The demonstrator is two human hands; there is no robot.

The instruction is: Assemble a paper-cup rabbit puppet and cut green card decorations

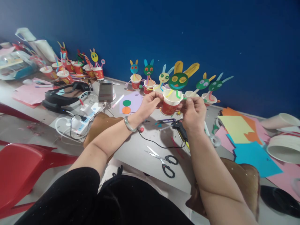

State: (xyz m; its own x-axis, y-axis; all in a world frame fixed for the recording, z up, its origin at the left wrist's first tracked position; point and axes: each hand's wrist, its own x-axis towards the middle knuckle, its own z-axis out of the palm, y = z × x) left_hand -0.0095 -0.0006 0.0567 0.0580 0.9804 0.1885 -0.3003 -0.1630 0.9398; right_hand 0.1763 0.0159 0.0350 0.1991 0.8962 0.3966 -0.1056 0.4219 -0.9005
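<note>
In front of me is a red and white paper cup point(169, 108), held up over the table. A green paper face point(178, 82) with yellow ears, yellow eyes and a blue mouth rises above it, with yellow and green strips inside the cup. My left hand point(150, 106) grips the cup's left side, fingers closed. My right hand point(194, 113) is closed at the cup's right side, by a short green strip point(184, 98); its fingertips are partly hidden. Below the hands lie a black glue gun point(181, 130) and black-handled scissors point(167, 162) with blades apart.
Several finished cup figures, such as a blue-faced one point(136, 82), line the blue wall. At left are a power strip point(85, 123), a black headset point(62, 98) and a red chair point(21, 168). Coloured paper sheets point(255, 159) and a clear tape roll point(215, 140) lie right.
</note>
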